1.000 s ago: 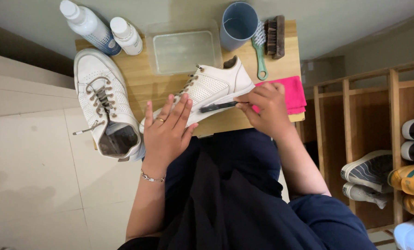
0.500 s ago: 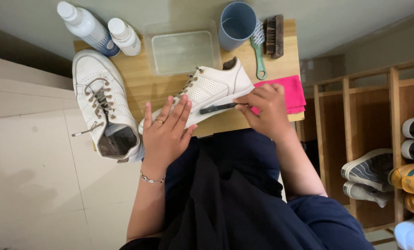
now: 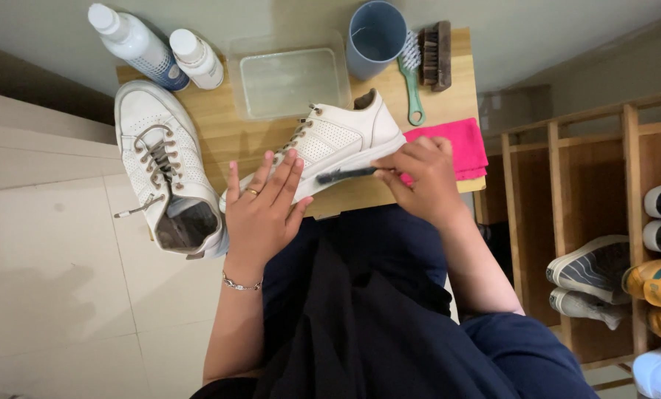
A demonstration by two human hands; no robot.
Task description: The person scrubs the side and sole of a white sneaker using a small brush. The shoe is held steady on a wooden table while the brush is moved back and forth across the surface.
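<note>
A white sneaker (image 3: pixel 345 140) lies on its side on the small wooden table (image 3: pixel 223 137), its sole edge facing me. My left hand (image 3: pixel 264 214) presses flat on the toe end with the fingers spread. A small dark brush (image 3: pixel 341 176) is gripped in my right hand (image 3: pixel 419 177), its bristle end against the sneaker's sole edge. The second white sneaker (image 3: pixel 164 174) rests at the table's left edge, opening toward me, laces loose.
Behind the shoe stand a clear plastic tub (image 3: pixel 290 77), a blue cup (image 3: pixel 375 37), two white bottles (image 3: pixel 157 48), a green-handled brush (image 3: pixel 413 74) and a brown brush (image 3: pixel 440 44). A pink cloth (image 3: pixel 456 144) lies under my right hand. A wooden shoe rack (image 3: pixel 626 222) is at right.
Both hands stay in nearly the same place; the dark brush shifts only slightly along the sole edge.
</note>
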